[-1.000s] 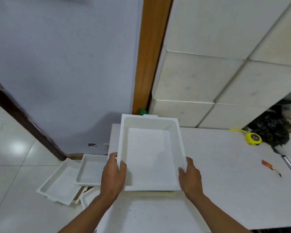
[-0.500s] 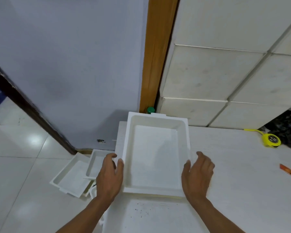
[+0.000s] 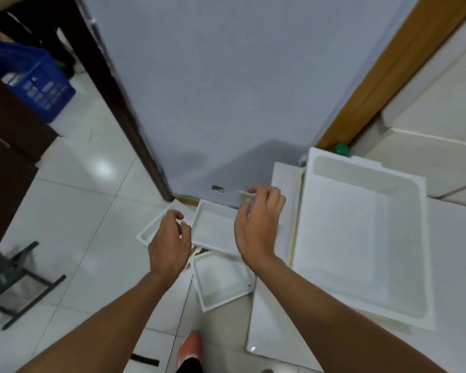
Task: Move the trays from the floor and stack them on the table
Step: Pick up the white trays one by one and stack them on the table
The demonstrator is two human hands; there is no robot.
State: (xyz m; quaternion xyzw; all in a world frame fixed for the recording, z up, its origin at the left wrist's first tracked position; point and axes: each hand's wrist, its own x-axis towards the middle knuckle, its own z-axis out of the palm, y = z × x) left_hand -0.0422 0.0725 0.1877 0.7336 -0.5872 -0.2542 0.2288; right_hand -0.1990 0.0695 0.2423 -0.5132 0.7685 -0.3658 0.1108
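Down on the floor point(image 3: 73, 227), three white trays lie in a bunch by the wall. One tray point(image 3: 215, 230) sits in the middle, a second tray point(image 3: 148, 231) pokes out from under its left side, and a third tray point(image 3: 221, 281) lies nearest the person, tipped a bit at an angle. Both hands hang in the air above them, and neither one holds a tray. The left hand point(image 3: 170, 243) is over the gap between the left tray and the middle tray, with its fingers point(image 3: 176, 215) curled loosely and nothing in them. The right hand point(image 3: 258, 224) is over the right side of the middle tray, its fingers point(image 3: 267, 192) bent and spread, with nothing in them. From this view you cannot tell how far above the trays the fingers are. To the right, a big white tray point(image 3: 361, 238) already sits on the white worktop point(image 3: 463, 265), on top of another tray whose edge shows below it. A green cap point(image 3: 342, 149) peeks out behind it, near a wooden door frame point(image 3: 393, 68). A blue crate point(image 3: 30, 79) stands far off on the left. An orange shoe point(image 3: 190, 348) shows at the bottom.
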